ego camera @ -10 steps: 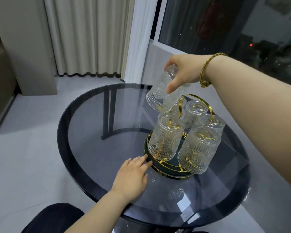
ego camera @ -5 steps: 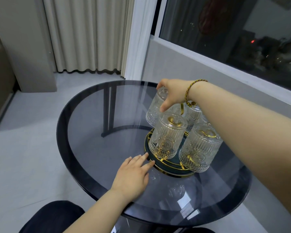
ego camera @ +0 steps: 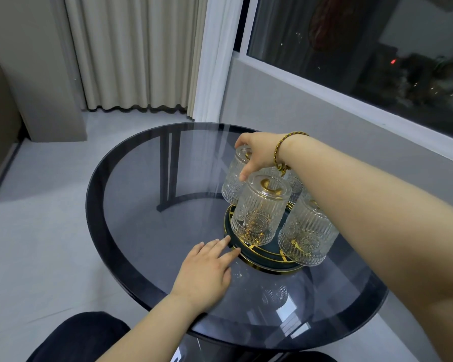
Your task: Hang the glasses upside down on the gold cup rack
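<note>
Ribbed glasses (ego camera: 259, 209) hang inverted on gold cup rack (ego camera: 262, 259). Right hand (ego camera: 258, 152) grips far glass (ego camera: 234, 176); left hand (ego camera: 207, 270) flat, released, on round glass bench (ego camera: 141, 231). Curtains (ego camera: 131, 50), dark window (ego camera: 364, 43) behind.

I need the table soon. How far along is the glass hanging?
Nearly done. The front glass and the right glass already hang upside down on the gold cup rack; others behind are hidden by the arm. The right hand holds the far-left glass inverted at the rack. The left hand rests beside the base. No loose glasses show on the table.
</note>
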